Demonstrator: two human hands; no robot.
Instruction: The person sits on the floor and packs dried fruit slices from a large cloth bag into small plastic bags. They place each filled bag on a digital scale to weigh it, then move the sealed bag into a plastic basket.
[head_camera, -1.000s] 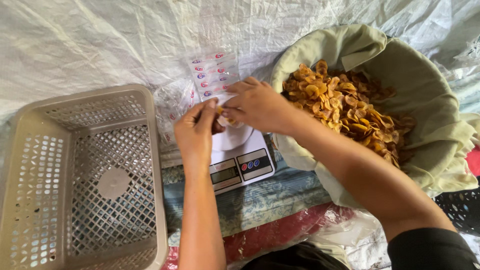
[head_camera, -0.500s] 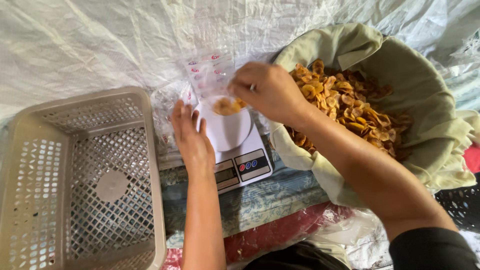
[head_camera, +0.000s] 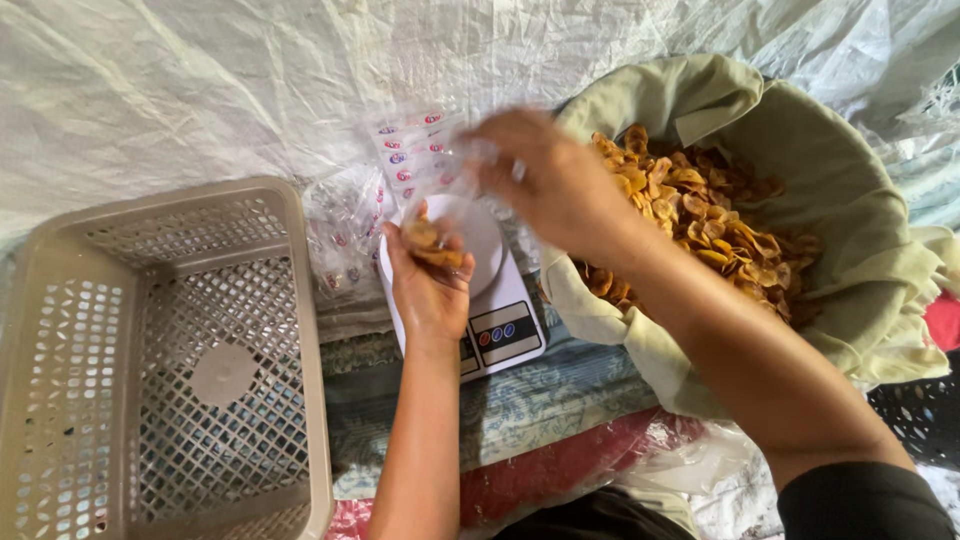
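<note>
My left hand (head_camera: 428, 285) cups the bottom of a small clear plastic bag (head_camera: 440, 215) that holds a few golden chips, just above the round pan of a white kitchen scale (head_camera: 500, 320). My right hand (head_camera: 550, 180), blurred, pinches the bag's top edge above the scale. To the right stands a large basket lined with pale green cloth (head_camera: 850, 200), full of golden-brown chips (head_camera: 700, 220). A stack of empty printed clear bags (head_camera: 415, 150) lies behind the scale.
A beige perforated plastic basket (head_camera: 290, 330) sits at the left with nothing in it. White crinkled plastic sheeting (head_camera: 200, 90) covers the ground behind. Patterned blue and red cloth (head_camera: 560, 410) lies under the scale near me.
The bag has been lifted off the scale. My left hand moved under it from the side, and my right hand rose with the bag's top edge.
</note>
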